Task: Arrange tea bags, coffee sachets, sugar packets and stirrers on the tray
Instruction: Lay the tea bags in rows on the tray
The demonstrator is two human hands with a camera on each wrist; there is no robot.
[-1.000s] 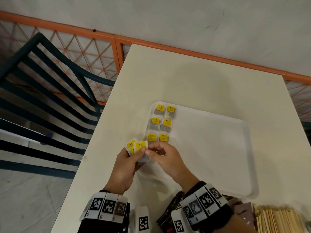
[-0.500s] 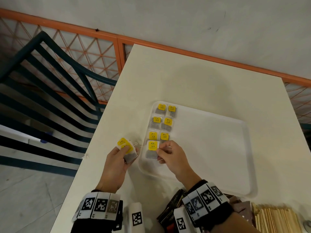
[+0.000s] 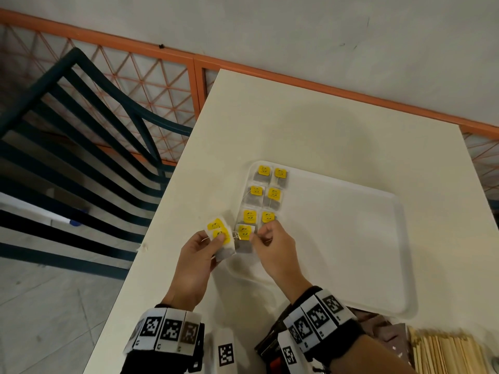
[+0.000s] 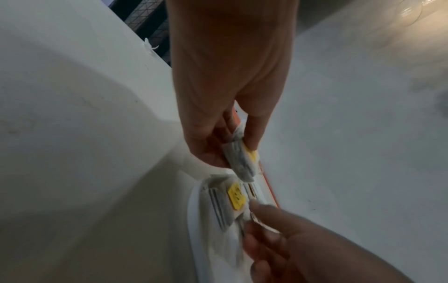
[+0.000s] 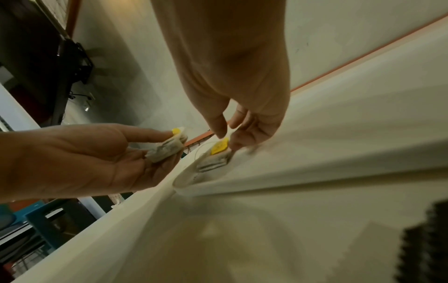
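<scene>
A white tray (image 3: 337, 238) lies on the cream table. Several yellow-tagged tea bags (image 3: 266, 195) lie in two columns along its left end. My right hand (image 3: 255, 237) pinches the right edge of the nearest tea bag (image 3: 244, 233), which lies flat in the tray's near-left corner; the right wrist view shows thumb and fingers of that hand (image 5: 225, 137) at the bag's yellow tag (image 5: 218, 148). My left hand (image 3: 220, 238) grips a small stack of tea bags (image 3: 217, 229) just left of the tray, thumb on top of the stack (image 4: 242, 162).
Wooden stirrers (image 3: 445, 354) and dark sachets (image 3: 383, 327) lie at the table's near right, in front of the tray. The table's left edge runs close to my left hand. A dark green chair (image 3: 81, 130) and an orange railing (image 3: 194, 63) stand beyond it.
My right hand drew one tea bag off the stack and laid it in the tray's near-left corner. My left hand pulled away with the stack, then came back close to the tray.
</scene>
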